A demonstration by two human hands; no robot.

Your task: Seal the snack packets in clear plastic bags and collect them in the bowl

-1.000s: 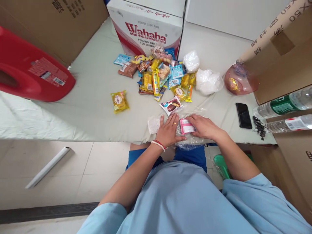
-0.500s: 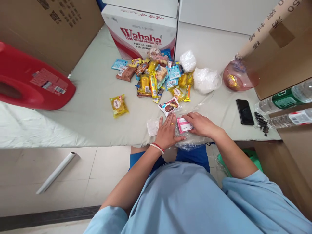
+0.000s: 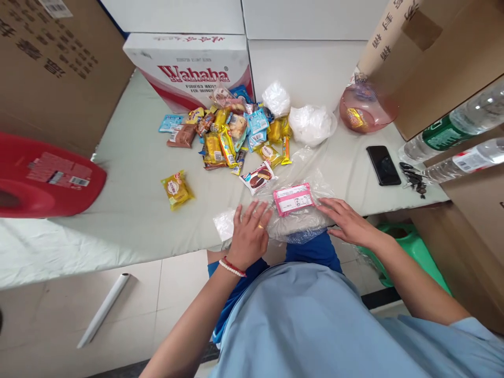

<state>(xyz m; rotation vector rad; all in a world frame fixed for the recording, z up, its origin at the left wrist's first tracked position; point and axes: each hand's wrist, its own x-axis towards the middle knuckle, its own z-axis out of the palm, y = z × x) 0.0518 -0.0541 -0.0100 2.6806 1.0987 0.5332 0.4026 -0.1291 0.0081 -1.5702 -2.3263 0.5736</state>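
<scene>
A pink and white packet [image 3: 293, 199] lies on a clear plastic bag [image 3: 301, 224] spread at the table's front edge. My left hand [image 3: 250, 231] rests to the left of the packet, fingers apart, beside a small white folded wrapper [image 3: 224, 224]. On the other side, my right hand [image 3: 345, 219] has its fingers stretched out near the packet's right end and the bag. Just beyond my left hand is a white wrapped chocolate pie [image 3: 258, 177]. A yellow wrapped snack [image 3: 177, 189] lies by itself farther left.
Behind is a pile of wrapped snacks [image 3: 224, 136] against a Wahaha carton [image 3: 192, 71]. White plastic bundles [image 3: 313, 125], a pink bowl [image 3: 368, 113], a black phone [image 3: 383, 165], keys [image 3: 414, 180] and water bottles [image 3: 444, 134] are to the right. A red jug [image 3: 51, 173] stands left.
My right hand has drawn away from the pink packet to the right. My left hand has moved left off the bag. The packet now lies uncovered, and the camera view has shifted.
</scene>
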